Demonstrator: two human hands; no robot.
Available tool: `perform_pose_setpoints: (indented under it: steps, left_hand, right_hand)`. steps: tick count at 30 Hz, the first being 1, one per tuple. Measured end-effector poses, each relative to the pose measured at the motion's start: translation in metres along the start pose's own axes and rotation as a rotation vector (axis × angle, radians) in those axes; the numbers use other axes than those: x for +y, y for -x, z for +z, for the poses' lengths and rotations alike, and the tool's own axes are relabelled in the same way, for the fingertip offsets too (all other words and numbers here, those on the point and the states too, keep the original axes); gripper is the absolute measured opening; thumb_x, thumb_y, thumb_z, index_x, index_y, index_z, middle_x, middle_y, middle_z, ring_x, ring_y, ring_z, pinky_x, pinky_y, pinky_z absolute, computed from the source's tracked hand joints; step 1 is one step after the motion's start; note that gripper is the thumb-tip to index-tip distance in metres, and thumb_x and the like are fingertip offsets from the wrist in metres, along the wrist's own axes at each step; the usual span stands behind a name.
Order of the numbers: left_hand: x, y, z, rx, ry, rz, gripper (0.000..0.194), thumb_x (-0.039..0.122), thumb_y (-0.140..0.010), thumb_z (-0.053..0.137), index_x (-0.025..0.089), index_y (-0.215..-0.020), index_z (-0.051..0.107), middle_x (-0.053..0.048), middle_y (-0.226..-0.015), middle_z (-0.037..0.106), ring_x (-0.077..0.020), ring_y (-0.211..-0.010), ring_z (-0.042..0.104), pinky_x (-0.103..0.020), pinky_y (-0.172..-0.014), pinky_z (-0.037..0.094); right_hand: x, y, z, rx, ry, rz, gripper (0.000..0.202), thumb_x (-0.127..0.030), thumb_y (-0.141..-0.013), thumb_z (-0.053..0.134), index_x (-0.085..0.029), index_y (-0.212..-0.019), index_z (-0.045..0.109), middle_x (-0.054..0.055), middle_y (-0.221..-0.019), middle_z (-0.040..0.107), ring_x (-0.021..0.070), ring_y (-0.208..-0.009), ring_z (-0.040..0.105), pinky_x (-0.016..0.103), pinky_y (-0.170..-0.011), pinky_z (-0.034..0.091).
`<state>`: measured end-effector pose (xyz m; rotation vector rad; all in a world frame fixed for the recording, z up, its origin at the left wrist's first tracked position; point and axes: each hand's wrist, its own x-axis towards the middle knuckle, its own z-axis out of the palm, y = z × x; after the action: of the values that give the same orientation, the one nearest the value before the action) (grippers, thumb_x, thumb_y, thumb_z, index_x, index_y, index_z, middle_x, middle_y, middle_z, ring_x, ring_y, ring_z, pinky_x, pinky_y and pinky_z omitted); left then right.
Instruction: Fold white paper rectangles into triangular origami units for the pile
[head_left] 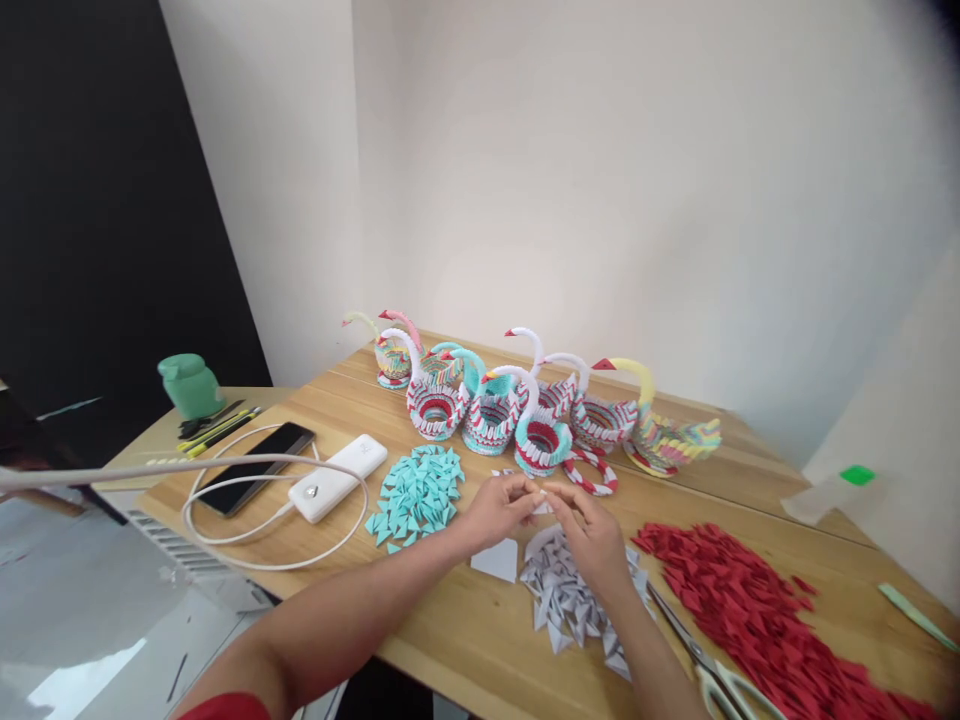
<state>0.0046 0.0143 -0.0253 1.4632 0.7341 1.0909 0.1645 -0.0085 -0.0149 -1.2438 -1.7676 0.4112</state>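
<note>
My left hand [501,510] and my right hand [589,525] meet over the table, fingertips pinched together on a small piece of white paper [541,506]. The fingers hide part of it, so its folds are hard to see. Below my right hand lies a pile of white folded paper triangles [574,590]. A flat white paper sheet [495,560] rests under my left wrist. Just beyond my hands is a red and white paper ring [600,488]. Left of my left hand sits a pile of turquoise paper triangles [420,492].
Several folded-paper swans [541,440] stand along the back. Red paper triangles [735,590] and scissors [701,655] lie at the right. A white power bank [341,478], a phone [259,468] and a looping cable [225,540] occupy the left. A green container [191,387] stands farther left.
</note>
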Motion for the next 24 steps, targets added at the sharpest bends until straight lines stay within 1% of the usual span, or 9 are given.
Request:
perform_pose_setpoints:
  steps: [2,4,7,10,13,16,20,24]
  left_hand:
    - [-0.001,0.000,0.001,-0.024,-0.020,0.001,0.027,0.042,-0.078,0.059,0.015,-0.074,0.055,0.002,-0.061,0.055,-0.0109,-0.055,0.051,-0.022,-0.058,0.041]
    - [-0.001,0.000,0.002,-0.037,-0.059,-0.008,0.029,0.044,-0.078,0.056,0.015,-0.073,0.054,0.001,-0.060,0.056,-0.0114,-0.055,0.051,-0.023,-0.059,0.041]
    - [0.001,0.000,0.001,-0.031,-0.113,-0.013,0.029,0.043,-0.080,0.053,0.016,-0.069,0.053,0.002,-0.058,0.054,-0.0115,-0.053,0.049,-0.023,-0.056,0.039]
    - [0.005,0.001,0.000,-0.036,-0.180,-0.005,0.027,0.037,-0.081,0.053,0.016,-0.065,0.053,0.003,-0.055,0.053,-0.0116,-0.053,0.047,-0.022,-0.056,0.037]
    - [0.006,0.003,-0.001,-0.043,-0.240,0.007,0.023,0.031,-0.079,0.055,0.016,-0.062,0.055,0.003,-0.056,0.054,-0.0119,-0.056,0.047,-0.022,-0.056,0.035]
    - [0.004,0.004,0.000,-0.048,-0.267,0.003,0.023,0.033,-0.081,0.054,0.016,-0.065,0.057,0.003,-0.056,0.054,-0.0119,-0.055,0.047,-0.021,-0.055,0.034]
    - [-0.001,0.003,0.000,-0.056,-0.256,0.008,0.027,0.038,-0.083,0.053,0.016,-0.068,0.057,0.003,-0.058,0.055,-0.0118,-0.055,0.049,-0.022,-0.056,0.036]
    - [-0.001,0.002,-0.001,-0.072,-0.178,0.019,0.028,0.039,-0.083,0.054,0.015,-0.068,0.056,0.001,-0.061,0.057,-0.0127,-0.058,0.052,-0.023,-0.060,0.041]
  right_hand:
    - [-0.001,0.001,0.001,0.050,-0.015,0.009,0.030,-0.040,-0.088,0.050,-0.017,-0.098,0.066,0.009,-0.094,0.070,0.0229,-0.087,0.064,0.034,-0.082,0.049]
    - [-0.002,0.002,0.002,0.066,-0.025,0.009,0.030,-0.039,-0.088,0.049,-0.018,-0.100,0.066,0.009,-0.095,0.070,0.0227,-0.087,0.064,0.035,-0.083,0.049]
    - [-0.002,0.001,0.001,0.030,-0.033,-0.003,0.030,-0.037,-0.089,0.048,-0.018,-0.105,0.066,0.008,-0.098,0.069,0.0217,-0.088,0.065,0.033,-0.082,0.049]
    - [-0.002,0.001,-0.001,-0.007,-0.023,-0.021,0.029,-0.034,-0.089,0.049,-0.018,-0.107,0.065,0.007,-0.094,0.070,0.0203,-0.082,0.065,0.030,-0.078,0.049]
    - [-0.005,0.002,-0.001,-0.033,0.010,-0.048,0.021,-0.032,-0.088,0.051,-0.019,-0.091,0.067,0.005,-0.084,0.069,0.0193,-0.077,0.063,0.029,-0.074,0.047]
    - [-0.009,0.004,-0.002,-0.015,0.050,-0.055,0.022,-0.030,-0.089,0.048,-0.019,-0.078,0.064,0.004,-0.077,0.067,0.0188,-0.074,0.061,0.028,-0.070,0.044]
    - [-0.010,0.004,-0.001,0.039,0.050,-0.017,0.023,-0.032,-0.087,0.050,-0.018,-0.074,0.061,0.004,-0.071,0.065,0.0181,-0.068,0.058,0.027,-0.066,0.043]
    - [-0.008,0.002,0.001,0.051,-0.062,0.068,0.022,-0.033,-0.085,0.052,-0.017,-0.072,0.061,0.002,-0.068,0.064,0.0167,-0.066,0.057,0.025,-0.063,0.043]
